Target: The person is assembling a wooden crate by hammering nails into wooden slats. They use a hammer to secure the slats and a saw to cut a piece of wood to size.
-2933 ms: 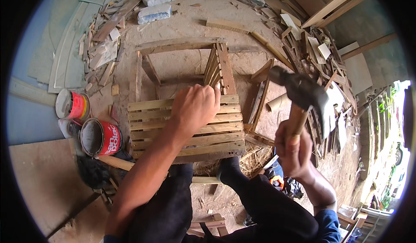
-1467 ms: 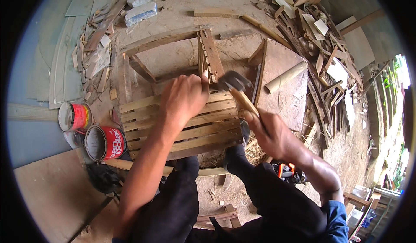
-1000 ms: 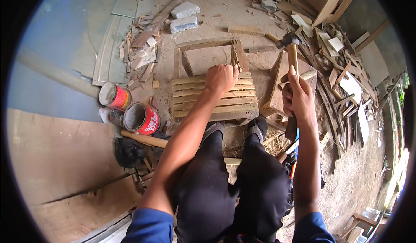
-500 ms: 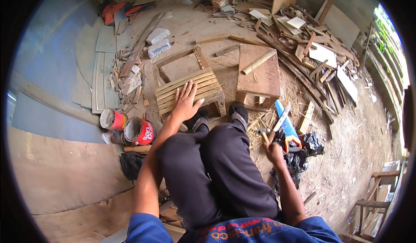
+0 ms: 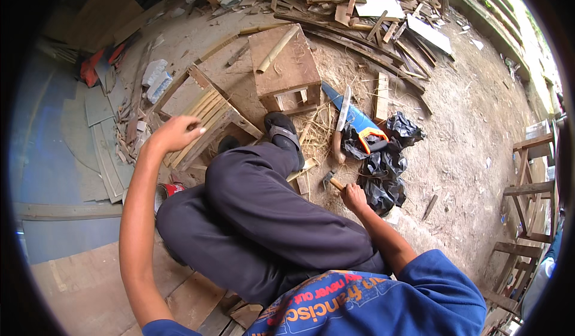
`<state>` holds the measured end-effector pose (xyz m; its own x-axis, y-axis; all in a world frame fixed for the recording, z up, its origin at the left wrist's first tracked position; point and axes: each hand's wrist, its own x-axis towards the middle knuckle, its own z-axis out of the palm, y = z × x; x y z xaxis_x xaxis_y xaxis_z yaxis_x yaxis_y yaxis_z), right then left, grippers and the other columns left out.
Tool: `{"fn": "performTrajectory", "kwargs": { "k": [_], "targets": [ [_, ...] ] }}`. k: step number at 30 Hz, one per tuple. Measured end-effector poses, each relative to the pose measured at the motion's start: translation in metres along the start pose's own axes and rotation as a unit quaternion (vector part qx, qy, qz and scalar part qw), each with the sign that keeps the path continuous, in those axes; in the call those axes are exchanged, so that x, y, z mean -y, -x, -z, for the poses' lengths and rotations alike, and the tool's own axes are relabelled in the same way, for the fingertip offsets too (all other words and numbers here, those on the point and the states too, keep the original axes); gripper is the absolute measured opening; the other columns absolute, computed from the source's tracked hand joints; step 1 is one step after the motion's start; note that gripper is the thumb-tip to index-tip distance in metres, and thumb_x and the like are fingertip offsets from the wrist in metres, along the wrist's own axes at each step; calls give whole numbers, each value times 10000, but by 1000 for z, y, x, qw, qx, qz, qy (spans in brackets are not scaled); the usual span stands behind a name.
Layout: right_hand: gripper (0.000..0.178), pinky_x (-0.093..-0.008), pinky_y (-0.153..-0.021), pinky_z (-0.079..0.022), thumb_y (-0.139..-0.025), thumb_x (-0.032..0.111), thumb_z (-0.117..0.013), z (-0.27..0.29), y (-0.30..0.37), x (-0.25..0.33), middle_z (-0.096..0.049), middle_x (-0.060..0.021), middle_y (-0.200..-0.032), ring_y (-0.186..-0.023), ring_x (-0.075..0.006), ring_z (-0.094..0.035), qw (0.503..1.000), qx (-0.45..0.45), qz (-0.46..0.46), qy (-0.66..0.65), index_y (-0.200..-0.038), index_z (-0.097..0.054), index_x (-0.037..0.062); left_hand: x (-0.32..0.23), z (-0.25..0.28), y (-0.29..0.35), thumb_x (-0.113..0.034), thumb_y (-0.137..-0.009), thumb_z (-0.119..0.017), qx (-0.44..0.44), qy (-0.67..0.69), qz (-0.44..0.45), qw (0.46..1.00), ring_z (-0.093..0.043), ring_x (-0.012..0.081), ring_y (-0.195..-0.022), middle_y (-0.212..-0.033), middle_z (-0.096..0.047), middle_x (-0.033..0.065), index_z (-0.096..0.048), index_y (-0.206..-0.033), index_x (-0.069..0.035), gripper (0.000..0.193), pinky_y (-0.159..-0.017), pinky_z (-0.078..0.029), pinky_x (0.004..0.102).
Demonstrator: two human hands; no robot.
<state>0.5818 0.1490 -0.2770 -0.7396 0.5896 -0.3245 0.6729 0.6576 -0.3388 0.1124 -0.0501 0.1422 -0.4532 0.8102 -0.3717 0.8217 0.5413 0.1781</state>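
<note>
My left hand [image 5: 172, 135] is over the near left edge of a low wooden frame with bamboo slats [image 5: 208, 109]. Its thumb stands apart from the fingers, which are a little blurred, and I see nothing held in it. In my right hand [image 5: 355, 197] is a hammer [image 5: 335, 183], gripped by its wooden handle, with the head pointing left beside my knee. Just beyond the hammer lies a large knife [image 5: 344, 111] with a wooden handle. Next to the knife is a handsaw [image 5: 358, 119] with a blue blade and orange-edged handle.
A box-like wooden stool [image 5: 287, 66] carries a split bamboo piece [image 5: 279, 47]. Crumpled black plastic [image 5: 383, 180] lies right of my right hand. Scrap wood [image 5: 383, 42] is heaped at the back. White blocks [image 5: 157, 79] lie left of the slatted frame, and a red can [image 5: 171, 189] shows by my knee.
The view has turned to the right, and my legs have swung leftward in it. My left hand has come off the slats' middle to their near left edge. The hammer has drawn back from the knife.
</note>
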Motion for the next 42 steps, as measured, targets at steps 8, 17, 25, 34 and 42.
{"fn": "performTrajectory", "kwargs": {
  "k": [8,17,25,34,42],
  "targets": [
    [312,-512,-821,-506,-906,193,-693,77,-87,49,-580,-270,-1028,-957,-465,-594,966,-211,23,-150,-1118,-562,5,-93,5,-72,-356,-950,-641,-75,15,-142,987,-678,379,-1077,-1124,-727,195,-709,-1165,-34,393,-943,-527,445],
    [414,-427,-943,-499,-894,222,-744,222,-242,222,-613,-194,-1158,-1095,-388,-612,881,-307,290,-213,-1221,-580,29,-39,-11,-156,-319,-941,-661,-113,-112,-140,977,-580,311,-1251,-1292,-654,142,-687,-1211,-78,362,-1078,-420,487],
    [560,-449,-1193,-333,-938,352,-673,255,-389,257,-466,-170,-1514,-1453,-318,-387,863,-198,437,158,-1421,-520,113,3,-53,-236,-272,-945,-665,-194,-45,-178,964,-527,310,-1318,-1363,-597,156,-492,-1459,-73,577,-1125,-360,511],
    [337,-375,-1070,-502,-949,157,-590,255,-407,234,-630,-146,-1296,-1239,-296,-607,820,-182,525,139,-1253,-598,12,13,-86,-241,-193,-903,-673,-268,24,-178,946,-629,300,-1120,-1098,-705,137,-667,-1177,-51,309,-1023,-423,445],
    [367,-380,-920,-578,-890,67,-571,314,-384,228,-620,-159,-1282,-1159,-312,-645,750,-141,613,206,-1247,-588,-19,11,-79,-242,-198,-897,-652,-340,161,-139,916,-650,336,-1075,-1059,-723,149,-692,-1105,-56,255,-937,-484,469]
  ]
}}
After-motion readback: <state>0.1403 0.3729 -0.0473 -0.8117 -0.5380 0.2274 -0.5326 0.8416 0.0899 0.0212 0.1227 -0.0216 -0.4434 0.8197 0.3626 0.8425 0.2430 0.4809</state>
